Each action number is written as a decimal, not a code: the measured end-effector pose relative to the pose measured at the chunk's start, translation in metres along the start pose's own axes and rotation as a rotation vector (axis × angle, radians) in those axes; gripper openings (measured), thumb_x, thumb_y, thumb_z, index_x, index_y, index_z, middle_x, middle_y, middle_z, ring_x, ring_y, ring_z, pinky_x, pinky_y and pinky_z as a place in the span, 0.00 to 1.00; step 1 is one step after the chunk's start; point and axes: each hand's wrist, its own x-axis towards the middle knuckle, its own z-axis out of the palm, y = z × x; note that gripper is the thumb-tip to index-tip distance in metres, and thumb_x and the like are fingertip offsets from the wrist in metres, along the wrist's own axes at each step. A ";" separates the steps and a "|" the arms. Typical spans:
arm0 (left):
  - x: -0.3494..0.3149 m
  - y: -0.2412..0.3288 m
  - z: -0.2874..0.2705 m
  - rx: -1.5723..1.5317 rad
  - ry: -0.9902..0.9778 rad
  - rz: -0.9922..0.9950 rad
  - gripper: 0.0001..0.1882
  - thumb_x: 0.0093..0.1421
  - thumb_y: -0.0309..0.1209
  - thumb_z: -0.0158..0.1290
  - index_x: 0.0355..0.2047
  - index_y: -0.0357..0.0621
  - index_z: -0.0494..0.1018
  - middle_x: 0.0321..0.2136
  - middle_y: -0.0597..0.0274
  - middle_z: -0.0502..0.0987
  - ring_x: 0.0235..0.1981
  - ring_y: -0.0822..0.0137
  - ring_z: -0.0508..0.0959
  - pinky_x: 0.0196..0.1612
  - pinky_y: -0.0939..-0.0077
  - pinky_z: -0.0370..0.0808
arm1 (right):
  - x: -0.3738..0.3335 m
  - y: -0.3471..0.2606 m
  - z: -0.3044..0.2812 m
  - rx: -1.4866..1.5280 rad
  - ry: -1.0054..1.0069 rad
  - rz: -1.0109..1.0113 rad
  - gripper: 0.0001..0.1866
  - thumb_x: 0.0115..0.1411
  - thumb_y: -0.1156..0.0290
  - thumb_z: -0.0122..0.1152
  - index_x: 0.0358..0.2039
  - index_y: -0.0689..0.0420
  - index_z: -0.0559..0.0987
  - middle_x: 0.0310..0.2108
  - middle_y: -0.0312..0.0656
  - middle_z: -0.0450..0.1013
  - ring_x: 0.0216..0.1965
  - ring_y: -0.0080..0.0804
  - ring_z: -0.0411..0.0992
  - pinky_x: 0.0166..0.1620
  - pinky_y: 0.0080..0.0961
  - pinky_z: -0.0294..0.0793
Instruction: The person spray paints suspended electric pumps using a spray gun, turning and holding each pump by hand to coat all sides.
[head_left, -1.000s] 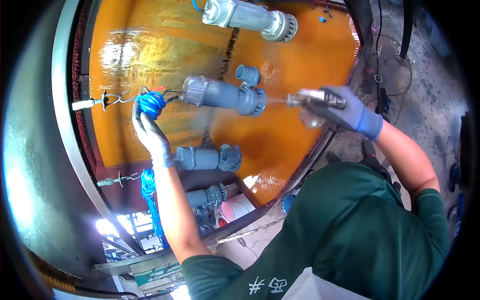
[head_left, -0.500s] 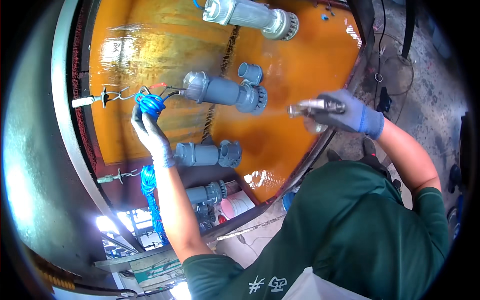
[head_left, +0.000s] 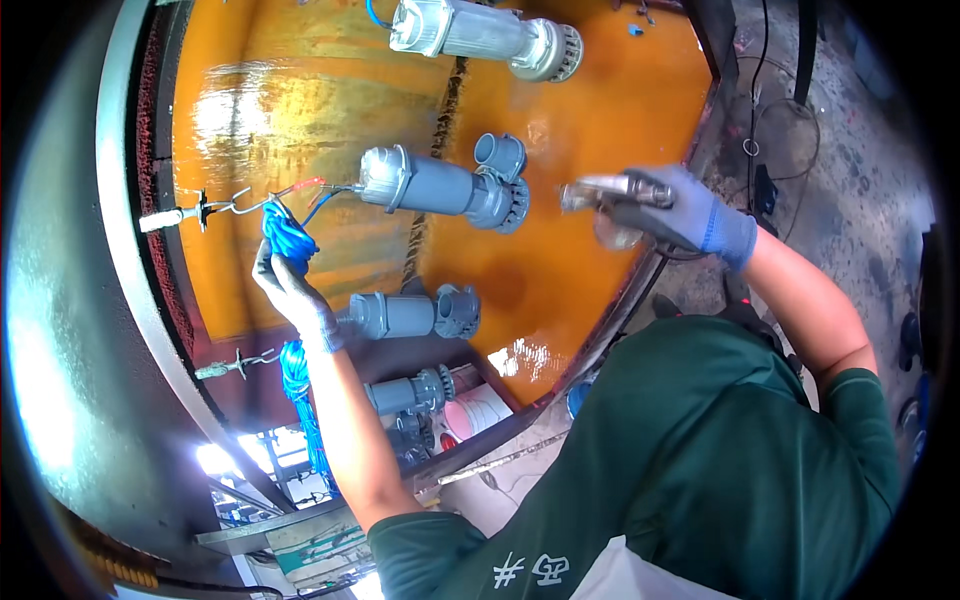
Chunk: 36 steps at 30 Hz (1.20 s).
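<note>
My left hand (head_left: 288, 283), in a grey-palmed glove, grips a coil of blue cable (head_left: 288, 235) at its lower end. The cable runs to a grey pump (head_left: 430, 186) hanging from a chain hook (head_left: 243, 199) by a red-marked loop. My right hand (head_left: 680, 212), gloved too, is closed round a metal spray gun (head_left: 610, 190). Its nozzle points left at the pump's flanged foot, a short gap away. A round cup below the gun is blurred. The pump's short outlet pipe (head_left: 500, 153) faces up and right.
Another grey pump (head_left: 485, 40) hangs beyond, and two more (head_left: 400, 313) (head_left: 410, 392) hang nearer with a blue cable bundle (head_left: 296, 370). Behind lies an orange, wet-looking booth wall (head_left: 600, 110). A pink-and-white bucket (head_left: 478, 410) stands below. A hose (head_left: 800, 150) loops on the floor at right.
My right hand and the spray gun have shifted slightly left and up. The blue coil has turned and hangs a little lower in my left hand.
</note>
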 end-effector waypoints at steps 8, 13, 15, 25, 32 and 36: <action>-0.006 -0.004 -0.008 0.095 0.044 -0.070 0.21 0.78 0.41 0.44 0.59 0.37 0.66 0.51 0.54 0.75 0.47 0.67 0.76 0.53 0.69 0.74 | -0.006 -0.009 0.005 -0.022 -0.214 0.066 0.12 0.65 0.65 0.67 0.42 0.61 0.80 0.25 0.38 0.79 0.28 0.24 0.78 0.37 0.28 0.78; -0.006 -0.009 -0.012 0.126 0.048 -0.093 0.21 0.77 0.42 0.45 0.59 0.37 0.66 0.50 0.54 0.75 0.46 0.67 0.76 0.52 0.69 0.74 | -0.001 0.006 0.006 0.093 0.174 0.183 0.12 0.65 0.65 0.67 0.40 0.61 0.79 0.30 0.44 0.81 0.34 0.30 0.82 0.40 0.31 0.79; -0.006 -0.010 -0.012 0.091 0.045 -0.073 0.21 0.77 0.42 0.46 0.59 0.37 0.66 0.50 0.54 0.74 0.46 0.66 0.76 0.53 0.69 0.74 | -0.004 -0.001 0.003 0.001 0.070 0.167 0.12 0.65 0.65 0.67 0.40 0.61 0.79 0.30 0.44 0.81 0.34 0.30 0.82 0.40 0.31 0.79; -0.001 -0.041 -0.022 0.019 0.050 -0.045 0.19 0.76 0.40 0.49 0.56 0.37 0.67 0.50 0.55 0.74 0.47 0.67 0.74 0.53 0.69 0.74 | -0.015 0.006 -0.005 -0.123 -0.049 0.177 0.12 0.64 0.65 0.68 0.38 0.60 0.79 0.30 0.44 0.81 0.32 0.33 0.82 0.39 0.32 0.79; 0.001 -0.057 -0.035 0.065 0.106 -0.119 0.17 0.74 0.35 0.49 0.56 0.35 0.69 0.50 0.54 0.74 0.48 0.66 0.75 0.53 0.70 0.74 | -0.015 0.030 -0.014 0.219 0.302 0.159 0.15 0.63 0.65 0.69 0.45 0.59 0.80 0.37 0.49 0.80 0.36 0.38 0.82 0.43 0.32 0.78; -0.001 -0.079 -0.054 0.013 0.113 -0.153 0.17 0.75 0.34 0.48 0.57 0.35 0.69 0.50 0.54 0.75 0.49 0.66 0.75 0.55 0.70 0.74 | -0.024 -0.001 -0.032 -0.201 -0.162 0.116 0.15 0.61 0.63 0.71 0.41 0.59 0.80 0.33 0.51 0.80 0.36 0.48 0.81 0.41 0.34 0.78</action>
